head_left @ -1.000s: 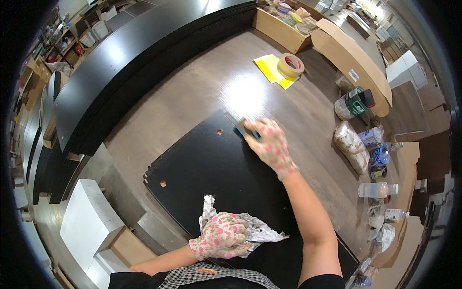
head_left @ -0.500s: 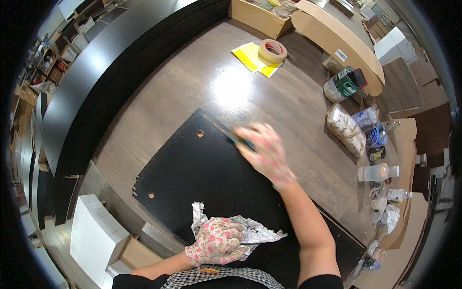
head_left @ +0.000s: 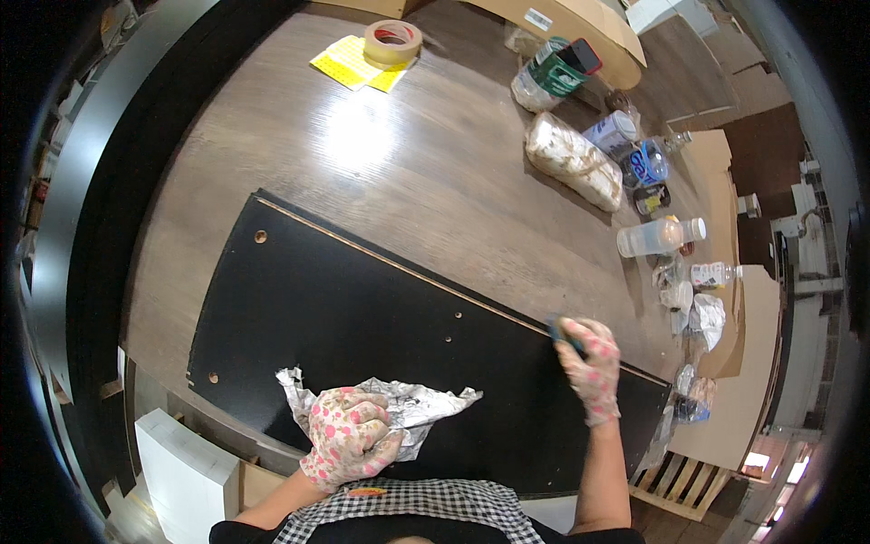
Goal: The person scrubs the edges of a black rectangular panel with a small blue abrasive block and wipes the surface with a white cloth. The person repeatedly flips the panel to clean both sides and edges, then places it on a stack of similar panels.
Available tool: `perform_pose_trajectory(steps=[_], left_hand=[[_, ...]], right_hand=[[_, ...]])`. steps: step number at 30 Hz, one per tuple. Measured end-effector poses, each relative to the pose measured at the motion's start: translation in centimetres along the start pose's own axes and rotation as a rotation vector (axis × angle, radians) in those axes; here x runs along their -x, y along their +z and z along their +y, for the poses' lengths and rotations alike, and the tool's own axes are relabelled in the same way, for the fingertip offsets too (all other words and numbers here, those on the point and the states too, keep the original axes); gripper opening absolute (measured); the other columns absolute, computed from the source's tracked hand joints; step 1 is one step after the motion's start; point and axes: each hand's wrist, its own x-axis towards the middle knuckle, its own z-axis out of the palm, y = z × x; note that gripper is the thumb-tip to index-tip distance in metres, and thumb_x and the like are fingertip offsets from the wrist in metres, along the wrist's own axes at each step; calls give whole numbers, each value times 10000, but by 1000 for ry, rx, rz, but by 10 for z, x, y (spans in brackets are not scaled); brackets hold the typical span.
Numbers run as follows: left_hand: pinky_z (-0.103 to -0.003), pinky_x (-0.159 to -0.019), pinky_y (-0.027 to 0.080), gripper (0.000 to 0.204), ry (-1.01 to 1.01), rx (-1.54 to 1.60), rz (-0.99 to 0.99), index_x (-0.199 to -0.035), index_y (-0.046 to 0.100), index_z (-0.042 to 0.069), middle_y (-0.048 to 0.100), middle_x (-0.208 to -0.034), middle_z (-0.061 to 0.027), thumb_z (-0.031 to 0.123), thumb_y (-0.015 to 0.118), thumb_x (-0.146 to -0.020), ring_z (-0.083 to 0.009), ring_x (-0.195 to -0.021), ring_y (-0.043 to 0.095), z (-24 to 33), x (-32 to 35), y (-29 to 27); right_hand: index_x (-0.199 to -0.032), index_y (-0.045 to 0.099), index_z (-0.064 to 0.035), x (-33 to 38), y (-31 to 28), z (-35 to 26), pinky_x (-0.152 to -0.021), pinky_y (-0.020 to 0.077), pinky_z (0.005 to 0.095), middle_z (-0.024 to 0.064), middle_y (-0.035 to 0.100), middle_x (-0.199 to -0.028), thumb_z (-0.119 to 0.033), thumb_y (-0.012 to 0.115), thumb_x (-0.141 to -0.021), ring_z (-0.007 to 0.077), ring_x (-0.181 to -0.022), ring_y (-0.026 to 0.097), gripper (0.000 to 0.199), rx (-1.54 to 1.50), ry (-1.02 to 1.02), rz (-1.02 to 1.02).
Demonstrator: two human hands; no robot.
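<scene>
A black board (head_left: 362, 313) with drilled holes lies across the table, its long far edge showing a strip of bare brown core. My left hand (head_left: 351, 433), in a floral glove, presses down with curled fingers on a crumpled white-and-grey sheet (head_left: 417, 403), perhaps paper or rag, on the board. In its matching glove, my right hand (head_left: 594, 367) is closed around a small flat dark blue-grey piece (head_left: 557, 330), held against the board's far edge toward the right end. Fingers and blur hide most of that piece.
Tape (head_left: 392, 42) rests on yellow label sheets (head_left: 349, 62) at the far left of the brown table (head_left: 435, 163). Along the right stand a green-labelled container with a phone (head_left: 580, 56), a wrapped white bundle (head_left: 573, 161) and several bottles (head_left: 662, 238). Curved black panels (head_left: 109, 172) are stacked at left.
My right hand has slid the small piece along the board's far edge, from near its left end to near its right. My left hand stays on the crumpled sheet. The view has shifted rightward.
</scene>
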Motion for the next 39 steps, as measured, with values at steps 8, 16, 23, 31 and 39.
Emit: perform_pose_trajectory(steps=[8, 16, 23, 31, 39], left_hand=[[-426, -626, 441, 197, 63, -62, -40, -604, 539, 132, 584, -654, -27, 112, 734, -623, -260, -613, 597, 8, -17, 30], [-431, -684, 408, 181, 73, -124, -110, -604, 570, 127, 586, -690, -45, 166, 724, -690, -277, -677, 566, 23, -38, 47], [-454, -623, 404, 231, 123, -147, -242, -562, 569, 111, 560, -637, -69, 184, 730, -709, -293, -608, 550, 49, -62, 91], [-425, -613, 495, 237, 470, 39, -846, -625, 631, 156, 614, -658, -66, 371, 719, -675, -258, -631, 640, 124, -78, 212], [-427, -651, 532, 247, 650, 124, -1146, -778, 716, 104, 679, -780, -73, 342, 663, -739, -269, -758, 694, 169, -78, 290]], right_hand=[[-1122, 714, -84, -7, 71, -37, -893, 520, 415, 146, 689, -1047, -137, 783, -787, 322, -1003, 650, 346, -119, -301, 94], [-999, 734, -60, 48, -26, 62, -828, 522, 425, 131, 685, -907, -135, 726, -812, 307, -908, 657, 203, 313, 411, 324], [-1090, 738, -93, 60, 10, 83, -857, 517, 435, 160, 683, -951, -174, 754, -789, 337, -930, 646, 312, 53, -33, 341], [-1079, 717, -90, 88, -43, 141, -819, 520, 429, 137, 668, -921, -160, 752, -792, 321, -863, 643, 297, 100, -42, 290], [-1059, 713, -95, 132, -97, 251, -802, 504, 435, 125, 636, -929, -112, 704, -833, 313, -875, 613, 227, 406, 434, 401]])
